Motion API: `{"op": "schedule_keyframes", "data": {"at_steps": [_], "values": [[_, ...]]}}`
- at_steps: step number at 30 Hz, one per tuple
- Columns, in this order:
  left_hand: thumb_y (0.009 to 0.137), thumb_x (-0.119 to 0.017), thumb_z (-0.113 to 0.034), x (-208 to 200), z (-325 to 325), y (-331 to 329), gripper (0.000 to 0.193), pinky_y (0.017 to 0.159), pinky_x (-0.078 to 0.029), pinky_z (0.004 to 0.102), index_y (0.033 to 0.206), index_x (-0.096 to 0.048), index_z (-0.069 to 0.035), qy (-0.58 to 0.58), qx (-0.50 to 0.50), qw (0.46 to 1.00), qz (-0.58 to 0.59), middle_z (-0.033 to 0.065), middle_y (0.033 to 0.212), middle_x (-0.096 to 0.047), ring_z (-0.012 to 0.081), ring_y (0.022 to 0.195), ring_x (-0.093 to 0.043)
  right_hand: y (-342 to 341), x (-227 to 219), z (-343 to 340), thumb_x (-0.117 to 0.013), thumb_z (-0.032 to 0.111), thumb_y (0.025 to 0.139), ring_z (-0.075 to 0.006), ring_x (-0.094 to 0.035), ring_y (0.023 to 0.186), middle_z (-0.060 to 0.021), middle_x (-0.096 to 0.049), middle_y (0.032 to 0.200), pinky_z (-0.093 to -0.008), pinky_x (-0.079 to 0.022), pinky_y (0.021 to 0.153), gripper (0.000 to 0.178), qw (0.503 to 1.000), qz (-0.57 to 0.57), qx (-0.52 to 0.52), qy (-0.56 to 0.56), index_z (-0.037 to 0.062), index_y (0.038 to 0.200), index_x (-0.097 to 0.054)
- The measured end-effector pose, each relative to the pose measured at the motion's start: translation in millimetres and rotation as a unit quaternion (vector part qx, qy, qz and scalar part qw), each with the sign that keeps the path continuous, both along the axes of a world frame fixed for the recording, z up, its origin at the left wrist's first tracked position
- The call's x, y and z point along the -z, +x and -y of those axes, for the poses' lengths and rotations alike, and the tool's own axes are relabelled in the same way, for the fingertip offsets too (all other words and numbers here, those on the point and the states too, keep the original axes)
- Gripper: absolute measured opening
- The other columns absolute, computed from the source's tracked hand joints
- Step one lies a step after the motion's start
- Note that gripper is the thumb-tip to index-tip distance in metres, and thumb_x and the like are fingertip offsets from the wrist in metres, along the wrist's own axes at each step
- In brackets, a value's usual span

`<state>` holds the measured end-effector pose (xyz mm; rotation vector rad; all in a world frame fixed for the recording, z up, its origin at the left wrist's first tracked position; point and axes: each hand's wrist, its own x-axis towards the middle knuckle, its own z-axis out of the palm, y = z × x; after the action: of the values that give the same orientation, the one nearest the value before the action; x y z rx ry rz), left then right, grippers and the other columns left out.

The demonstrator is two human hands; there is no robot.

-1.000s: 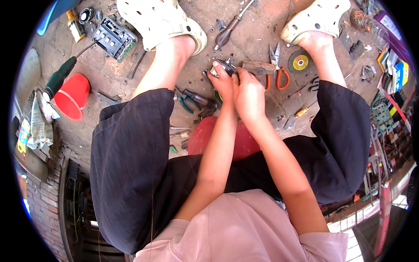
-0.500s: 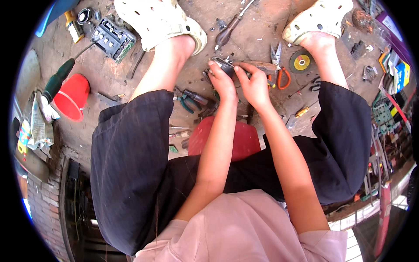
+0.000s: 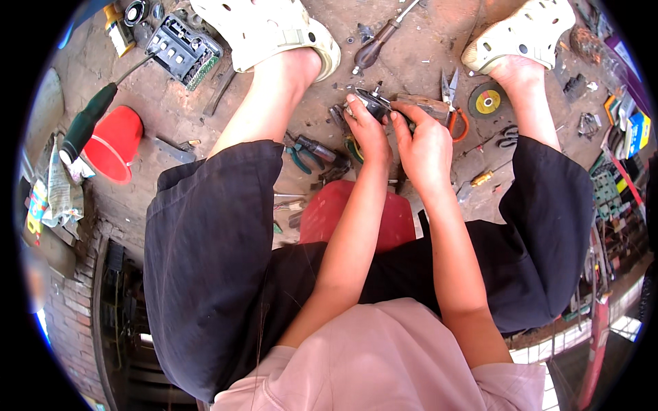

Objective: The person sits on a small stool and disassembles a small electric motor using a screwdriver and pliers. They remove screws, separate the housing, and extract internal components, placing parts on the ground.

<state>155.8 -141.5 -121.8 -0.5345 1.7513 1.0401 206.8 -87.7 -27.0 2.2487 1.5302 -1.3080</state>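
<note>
Left hand [image 3: 371, 135]: fingers curled closed round a dark part [image 3: 372, 104], roundish, small metal stub showing on its far side. Part sits at the left fingertips, just left of the right ones.

Right hand [image 3: 429, 152]: thumb and forefinger reach to the part's right edge, only a narrow gap between the 2 tips. Something dark shows there; whether gripped, cannot tell.

Wood block [image 3: 425, 105] just beyond the right fingers, partly behind them. Orange-handled scissors [image 3: 465, 127] just right of the same fingers, blades pointing away from the body.

Left of the left fingers and closer to the body: teal pliers [image 3: 299, 160], a black cylinder [image 3: 317, 148] beside them. Red stool [image 3: 325, 214] nearer the body than both hands.

Farther right of the right fingers: disc [image 3: 487, 101], dark with yellow centre; yellow-handled driver [image 3: 482, 178], lower. Beyond the left fingers: brown-handled driver [image 3: 373, 51], shaft pointing away.

Outermost: 2 white clogs, 1 far left of the fingers [image 3: 281, 34], 1 far right [image 3: 524, 35]. Well left: board unit [image 3: 182, 52], green driver [image 3: 91, 120], red cup [image 3: 115, 140].
</note>
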Motion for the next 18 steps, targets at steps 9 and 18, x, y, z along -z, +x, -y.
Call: {"op": "schedule_keyframes", "data": {"at_steps": [9,18], "values": [[0.097,-0.042,-0.05,-1.7,2.1,-0.8,0.054,0.054,-0.042,0.0263,0.117,-0.04,0.0,-0.017,0.064,0.995,-0.075,0.0101,0.092,-0.054,0.0143,0.071,-0.053,1.7,3.7,-5.6,-0.061,0.024,0.086,-0.0346,-0.066,0.078,-0.0179,-0.067,0.081,-0.0411,-0.051,0.073,0.023,0.999,-0.003,-0.049,0.008,0.0082,0.099,-0.07],[0.097,-0.043,-0.048,-3.0,3.5,-1.1,0.054,0.06,-0.045,0.0288,0.122,-0.039,0.0,-0.015,0.095,0.992,-0.086,0.0135,0.103,-0.054,0.0173,0.081,-0.055,-1.9,9.0,-11.5,-0.061,0.023,0.086,-0.035,-0.065,0.079,-0.019,-0.067,0.082,-0.041,-0.051,0.072,0.022,0.999,-0.01,-0.033,-0.021,0.0063,0.097,-0.07]]}}
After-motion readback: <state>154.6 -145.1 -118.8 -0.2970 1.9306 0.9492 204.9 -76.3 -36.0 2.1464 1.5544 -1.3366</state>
